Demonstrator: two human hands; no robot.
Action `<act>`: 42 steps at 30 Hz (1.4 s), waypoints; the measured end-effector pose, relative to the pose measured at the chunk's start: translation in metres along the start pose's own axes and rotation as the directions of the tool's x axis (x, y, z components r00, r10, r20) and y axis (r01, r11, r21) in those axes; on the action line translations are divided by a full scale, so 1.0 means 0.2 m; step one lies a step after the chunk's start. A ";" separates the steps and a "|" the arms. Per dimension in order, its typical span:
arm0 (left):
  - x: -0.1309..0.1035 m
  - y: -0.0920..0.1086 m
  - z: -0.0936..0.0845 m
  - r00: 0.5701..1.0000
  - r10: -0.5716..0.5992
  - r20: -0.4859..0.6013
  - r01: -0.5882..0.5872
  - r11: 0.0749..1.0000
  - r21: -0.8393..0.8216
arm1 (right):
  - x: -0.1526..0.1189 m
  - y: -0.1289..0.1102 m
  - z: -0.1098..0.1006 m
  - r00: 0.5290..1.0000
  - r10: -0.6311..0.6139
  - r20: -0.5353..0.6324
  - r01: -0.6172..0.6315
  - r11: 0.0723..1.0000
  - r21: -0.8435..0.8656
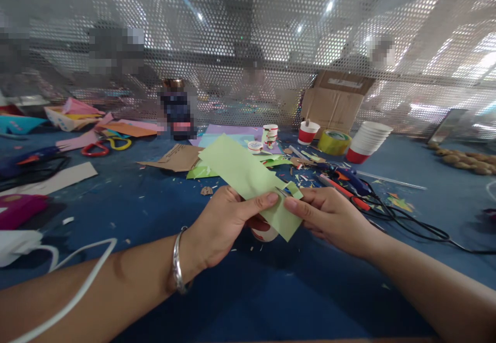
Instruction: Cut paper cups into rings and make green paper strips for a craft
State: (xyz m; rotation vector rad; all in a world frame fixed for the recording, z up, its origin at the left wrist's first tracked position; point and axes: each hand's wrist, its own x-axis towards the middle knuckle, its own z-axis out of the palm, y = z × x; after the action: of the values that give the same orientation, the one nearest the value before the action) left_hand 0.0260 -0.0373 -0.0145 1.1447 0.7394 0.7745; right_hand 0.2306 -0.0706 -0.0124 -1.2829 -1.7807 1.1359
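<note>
A sheet of light green paper (242,170) is held up in front of me, tilted down to the right. My left hand (225,221) pinches its lower edge, thumb on top. At the paper's right side my right hand (333,216) is closed around a slim tool, mostly hidden, whose thin metal blade (282,191) lies against the paper. A narrow green strip (294,190) curls up beside that blade. Just under the sheet, a white and red paper cup (265,233) shows in part.
Stacked paper cups (368,141), yellow tape (334,142) and a glue gun (351,177) with its black cable lie to the right. Scissors (95,149) and coloured paper are at the left. Paper scraps litter the middle. A perforated screen (232,38) stands behind.
</note>
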 end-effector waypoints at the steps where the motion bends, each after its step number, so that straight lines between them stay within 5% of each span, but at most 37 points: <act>1: 0.00 0.00 0.00 1.000 -0.009 0.001 0.009 1.000 -0.003 | 0.00 0.00 0.00 1.000 -0.002 -0.004 0.002 1.000 -0.004; 14: -0.01 0.01 0.00 0.999 -0.042 0.007 0.043 0.998 -0.043 | 0.00 0.00 0.00 1.000 0.013 -0.003 -0.013 1.000 -0.001; 25: 0.00 0.02 -0.01 0.987 0.122 -0.103 -0.115 0.991 0.070 | -0.01 -0.01 -0.01 1.000 0.003 -0.019 -0.004 0.999 -0.045; 42: 0.00 0.01 0.00 0.995 0.071 -0.071 -0.069 0.997 0.031 | -0.01 -0.01 -0.01 0.998 0.031 0.047 -0.032 0.999 0.031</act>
State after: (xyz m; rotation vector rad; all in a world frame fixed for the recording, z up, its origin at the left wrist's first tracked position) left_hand 0.0266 -0.0370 -0.0118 1.1785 0.7758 0.8696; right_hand 0.2321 -0.0713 -0.0104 -1.2798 -1.7743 1.2162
